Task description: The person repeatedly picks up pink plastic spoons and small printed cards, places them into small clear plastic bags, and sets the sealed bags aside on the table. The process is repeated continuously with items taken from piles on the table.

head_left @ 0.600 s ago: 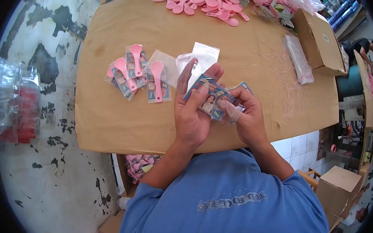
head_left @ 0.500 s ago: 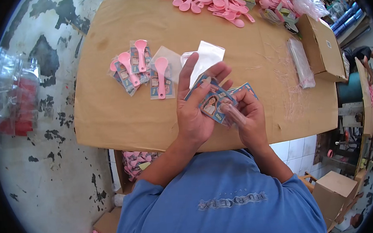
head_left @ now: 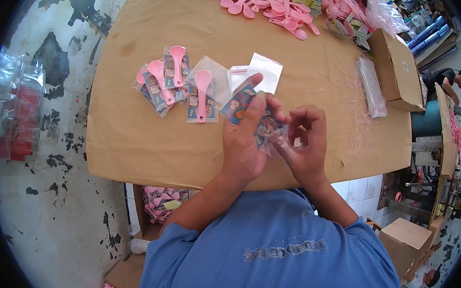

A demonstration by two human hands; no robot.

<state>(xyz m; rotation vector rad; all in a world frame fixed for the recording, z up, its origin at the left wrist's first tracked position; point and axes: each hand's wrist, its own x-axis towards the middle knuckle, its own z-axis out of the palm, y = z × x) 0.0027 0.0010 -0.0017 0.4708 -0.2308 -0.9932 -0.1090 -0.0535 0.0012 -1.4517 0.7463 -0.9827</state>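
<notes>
1. A blue card [head_left: 237, 104] is slanting above the desk [head_left: 150, 149], its long axis running from upper left to lower right.
2. The left hand [head_left: 244, 143] is clamping it, the thumb hiding its middle.
3. The right hand [head_left: 309, 149] is touching its blurred lower end; whether it is gripping, I cannot tell.

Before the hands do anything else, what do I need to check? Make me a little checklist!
1. Left hand holds the blue card: ok.
2. Right hand is at the clear plastic by the card's lower end: ok.
3. Card is all the way inside the plastic: cannot tell, fingers cover part.
4. Carded spoons are spaced apart: not ok, the left ones overlap.
5. Loose pink spoons are on the table: ok, heaped at the far side.
</notes>
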